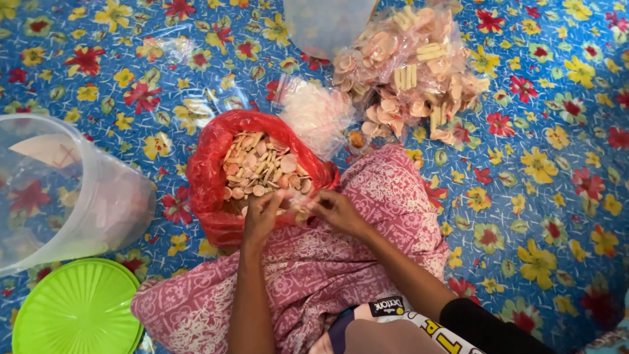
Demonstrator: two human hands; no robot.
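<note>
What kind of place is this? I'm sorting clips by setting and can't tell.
Probably a home floor used for packing snacks: a flowered blue mat covers the ground, both hands work at a red bag of crackers, and filled clear packets are piled beyond.

Floor covered by a blue mat (544, 98) with red and yellow flower print. Lying on it: red bag (209, 170) of loose crackers at centre, a pile of small clear cracker packs (413, 72) at upper right, a stack of empty clear bags (314, 111) between them. Clear plastic tub (98, 203) on its side at left, green lid (75, 308) flat just below it. Second clear tub (324, 23) at top edge, partly cut off.
</note>
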